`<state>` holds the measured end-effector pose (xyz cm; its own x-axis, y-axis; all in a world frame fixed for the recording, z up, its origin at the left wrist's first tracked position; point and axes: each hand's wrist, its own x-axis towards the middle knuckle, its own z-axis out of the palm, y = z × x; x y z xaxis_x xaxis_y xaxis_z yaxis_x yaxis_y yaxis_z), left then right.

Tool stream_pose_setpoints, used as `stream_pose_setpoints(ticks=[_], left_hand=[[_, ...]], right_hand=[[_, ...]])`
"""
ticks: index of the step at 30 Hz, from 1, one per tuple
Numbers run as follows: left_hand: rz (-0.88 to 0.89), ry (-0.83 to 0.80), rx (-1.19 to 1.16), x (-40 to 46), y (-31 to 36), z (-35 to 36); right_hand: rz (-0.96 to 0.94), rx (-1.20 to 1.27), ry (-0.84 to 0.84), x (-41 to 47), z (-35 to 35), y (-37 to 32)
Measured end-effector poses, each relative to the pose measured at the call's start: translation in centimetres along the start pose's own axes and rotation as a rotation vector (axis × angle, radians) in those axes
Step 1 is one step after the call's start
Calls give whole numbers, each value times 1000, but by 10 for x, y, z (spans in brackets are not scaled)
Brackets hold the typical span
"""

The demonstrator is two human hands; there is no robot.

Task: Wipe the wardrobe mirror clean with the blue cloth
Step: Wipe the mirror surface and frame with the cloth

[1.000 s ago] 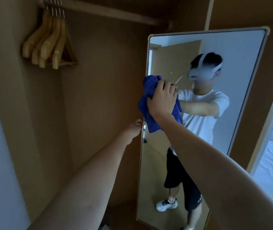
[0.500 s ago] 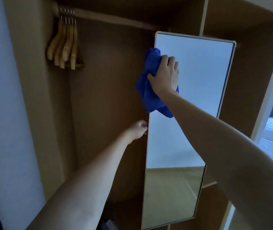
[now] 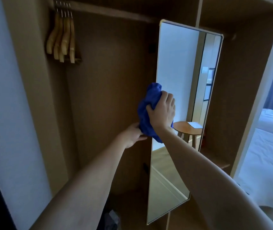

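Blue cloth (image 3: pixel 149 112) bunched in right hand (image 3: pixel 163 112) | dropped from mirror (image 3: pixel 180 63) top to mid-edge | left hand (image 3: pixel 132 136) gripped frame just below | lower glass unwiped.

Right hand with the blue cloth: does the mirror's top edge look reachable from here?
Probably yes: the right hand grips the blue cloth at the tall gold-framed mirror, and nothing blocks the glass above it, though the arm looks nearly extended.

The blue cloth (image 3: pixel 146 112) covers the left hand's (image 3: pixel 133 136) fingertips, so its hold on the mirror (image 3: pixel 177 67) edge cannot be told. The cloth also hides the right hand's (image 3: pixel 163 112) palm. The bed (image 3: pixel 268 163) runs off the right edge; a dark blurred object (image 3: pixel 113 219) sits at the wardrobe's bottom.
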<state>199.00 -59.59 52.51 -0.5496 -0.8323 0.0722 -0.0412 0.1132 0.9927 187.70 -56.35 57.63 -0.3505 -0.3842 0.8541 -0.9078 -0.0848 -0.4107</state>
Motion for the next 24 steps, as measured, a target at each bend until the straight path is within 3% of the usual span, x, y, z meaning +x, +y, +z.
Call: stream_pose_setpoints(ticks=[4, 8, 15, 19, 24], left_hand=[[-93, 197, 377, 0, 2, -16], [43, 436, 439, 6, 40, -47], [423, 426, 429, 21, 175, -36], [387, 311, 473, 36, 206, -1], [363, 381, 439, 47, 197, 13]], right_hand=[[-26, -81, -44, 9, -5, -6], [-6, -146, -49, 12, -4, -14], [80, -171, -45, 29, 1, -33], [67, -190, -101, -8, 12, -15], [112, -127, -140, -36, 16, -1]])
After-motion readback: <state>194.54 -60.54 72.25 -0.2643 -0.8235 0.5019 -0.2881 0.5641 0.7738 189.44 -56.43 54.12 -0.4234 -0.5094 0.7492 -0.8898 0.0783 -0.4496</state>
